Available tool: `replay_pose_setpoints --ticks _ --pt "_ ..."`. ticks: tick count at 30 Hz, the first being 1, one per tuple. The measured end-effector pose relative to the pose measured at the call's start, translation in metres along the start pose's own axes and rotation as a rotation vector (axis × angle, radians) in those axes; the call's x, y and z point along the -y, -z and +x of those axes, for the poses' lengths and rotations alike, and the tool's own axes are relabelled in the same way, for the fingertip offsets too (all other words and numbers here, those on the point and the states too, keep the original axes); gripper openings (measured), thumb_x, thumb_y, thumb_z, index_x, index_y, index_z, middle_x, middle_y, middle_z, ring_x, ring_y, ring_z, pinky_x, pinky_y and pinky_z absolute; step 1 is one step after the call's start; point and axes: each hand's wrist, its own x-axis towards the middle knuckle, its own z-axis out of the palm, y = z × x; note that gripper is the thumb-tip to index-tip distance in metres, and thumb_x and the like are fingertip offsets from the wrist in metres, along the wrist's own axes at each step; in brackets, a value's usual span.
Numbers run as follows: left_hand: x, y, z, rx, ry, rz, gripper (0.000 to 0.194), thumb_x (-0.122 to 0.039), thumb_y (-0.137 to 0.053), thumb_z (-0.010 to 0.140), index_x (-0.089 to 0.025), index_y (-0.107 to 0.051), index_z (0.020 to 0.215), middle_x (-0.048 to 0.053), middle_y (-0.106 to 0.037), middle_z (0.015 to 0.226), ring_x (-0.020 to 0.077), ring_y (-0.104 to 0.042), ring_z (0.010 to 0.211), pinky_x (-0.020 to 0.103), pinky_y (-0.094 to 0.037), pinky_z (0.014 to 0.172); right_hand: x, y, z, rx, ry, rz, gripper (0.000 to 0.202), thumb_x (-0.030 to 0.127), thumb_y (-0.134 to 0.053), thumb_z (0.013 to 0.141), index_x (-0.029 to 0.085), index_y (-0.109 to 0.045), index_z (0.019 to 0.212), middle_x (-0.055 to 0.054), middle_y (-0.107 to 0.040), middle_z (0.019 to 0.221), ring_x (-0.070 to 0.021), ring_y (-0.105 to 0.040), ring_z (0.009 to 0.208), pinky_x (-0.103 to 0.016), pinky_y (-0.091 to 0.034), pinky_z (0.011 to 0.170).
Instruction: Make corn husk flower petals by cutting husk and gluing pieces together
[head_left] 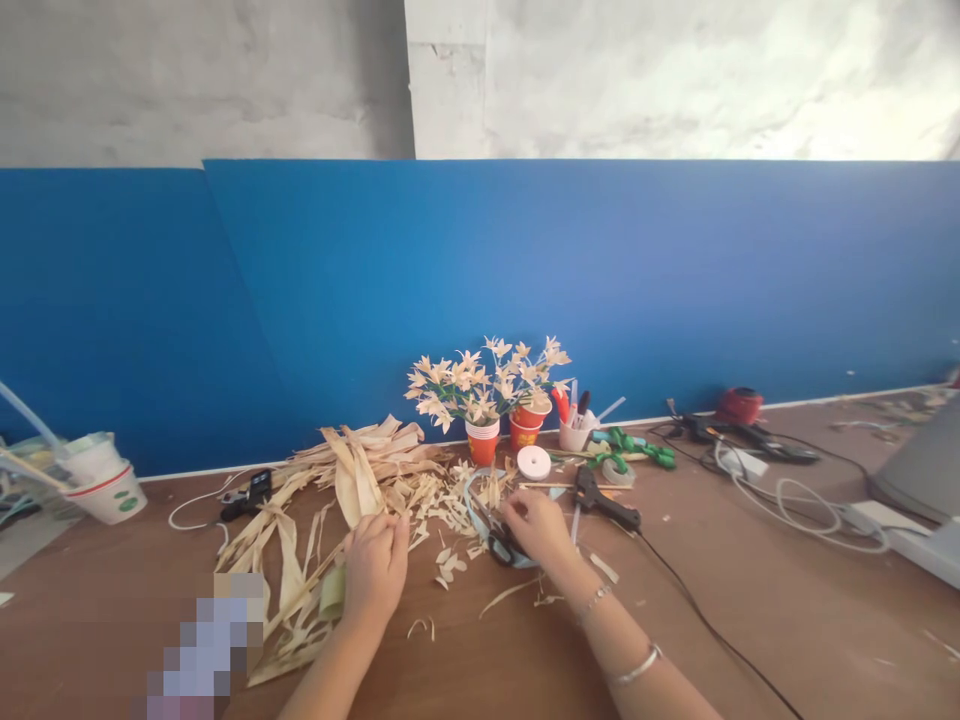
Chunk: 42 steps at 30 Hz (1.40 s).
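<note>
My left hand is closed with its back toward me, and its fingertips are hidden. A broad, pale dried husk leaf rises right behind its knuckles; whether the fingers grip it I cannot tell. My right hand has its fingers bent together over the black-handled scissors, which lie on the table. Anything between those fingertips is too small to make out. Cut husk pieces and small petals are scattered between the two hands. A light-blue ring-shaped item lies partly around the scissors.
Husk-petal flowers stand in red paper cups. A white tape roll, a black glue gun with a trailing cord and green bundles sit right of them. A blue partition closes the back; a white cup is left.
</note>
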Motion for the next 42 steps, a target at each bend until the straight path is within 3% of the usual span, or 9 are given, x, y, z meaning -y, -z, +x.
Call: replay_pose_setpoints --ticks 3,6,12,18,25,28,32,36,42 --pt "-0.001 0.000 0.000 -0.008 0.002 -0.025 0.042 -0.030 -0.032 0.091 -0.021 -0.057 0.059 0.005 -0.064 0.068 0.0225 -0.056 0.078 0.033 -0.035 0.070 0.007 -0.002 -0.006 0.047 0.204 0.024 0.024 0.018 -0.050 0.080 0.023 -0.068 0.095 -0.006 -0.067 0.096 -0.0213 -0.055 0.093 -0.031 -0.038 0.080" --pt "-0.004 0.000 0.000 -0.012 -0.032 -0.059 0.044 -0.029 -0.030 0.092 -0.022 -0.052 0.056 0.005 -0.061 0.064 0.0218 -0.055 0.074 0.033 -0.036 0.071 0.016 -0.008 -0.014 0.144 0.381 0.018 0.032 0.020 -0.050 0.083 0.028 -0.062 0.111 -0.006 -0.058 0.121 -0.0244 -0.047 0.111 -0.039 -0.035 0.091" --pt "-0.007 -0.001 -0.002 0.022 -0.066 -0.168 0.044 -0.028 -0.029 0.093 -0.021 -0.051 0.055 0.003 -0.060 0.062 0.0213 -0.054 0.073 0.034 -0.036 0.074 0.019 -0.024 -0.020 0.294 0.392 -0.074 0.038 0.022 -0.049 0.083 0.021 -0.057 0.120 -0.007 -0.051 0.133 -0.0276 -0.032 0.130 -0.047 -0.023 0.105" --pt "-0.006 -0.005 -0.003 0.038 -0.065 -0.233 0.039 -0.026 -0.031 0.093 -0.020 -0.063 0.071 0.005 -0.065 0.074 0.0224 -0.055 0.079 0.036 -0.037 0.076 0.010 -0.030 -0.013 0.160 0.285 0.057 0.044 0.018 -0.044 0.083 0.021 -0.052 0.126 -0.008 -0.047 0.136 -0.0274 -0.033 0.131 -0.052 -0.025 0.105" --pt "-0.010 -0.005 0.000 0.031 -0.104 -0.403 0.021 -0.029 -0.050 0.085 -0.021 -0.068 0.079 0.006 -0.068 0.080 0.0228 -0.057 0.082 0.036 -0.041 0.079 0.015 -0.025 -0.008 -0.028 0.255 0.573 0.032 0.025 -0.045 0.087 0.018 -0.062 0.113 -0.012 -0.059 0.122 -0.0232 -0.051 0.117 -0.043 -0.038 0.101" --pt "-0.020 0.000 -0.001 0.174 -0.029 -0.603 0.024 -0.034 -0.050 0.085 -0.021 -0.071 0.085 0.006 -0.069 0.083 0.0223 -0.059 0.085 0.034 -0.044 0.080 0.030 -0.020 -0.018 -0.003 0.397 0.543 0.036 0.023 -0.045 0.088 0.021 -0.055 0.123 -0.011 -0.053 0.129 -0.0224 -0.047 0.121 -0.044 -0.037 0.102" --pt "-0.030 0.001 -0.003 0.308 0.229 -0.907 0.041 -0.044 -0.041 0.088 -0.017 -0.072 0.088 0.007 -0.070 0.083 0.0221 -0.062 0.083 0.035 -0.046 0.083 0.053 -0.011 -0.036 0.078 0.651 0.309 0.045 0.012 -0.041 0.087 0.021 -0.044 0.131 -0.010 -0.047 0.135 -0.0227 -0.042 0.123 -0.045 -0.037 0.100" --pt "-0.028 -0.005 -0.004 0.268 0.427 -1.088 0.039 -0.047 -0.052 0.081 -0.016 -0.071 0.096 0.007 -0.071 0.092 0.0227 -0.062 0.089 0.035 -0.045 0.086 0.065 -0.002 -0.043 0.124 0.750 0.126 0.050 0.007 -0.039 0.085 0.017 -0.040 0.134 -0.012 -0.048 0.134 -0.0244 -0.041 0.122 -0.043 -0.040 0.095" --pt "-0.021 -0.010 -0.003 0.195 0.478 -1.132 0.033 -0.042 -0.064 0.072 -0.016 -0.072 0.092 0.008 -0.072 0.090 0.0246 -0.061 0.091 0.035 -0.044 0.085 0.065 -0.002 -0.041 0.077 0.791 0.117 0.044 0.006 -0.041 0.085 0.017 -0.046 0.128 -0.013 -0.056 0.125 -0.0253 -0.046 0.116 -0.042 -0.041 0.089"
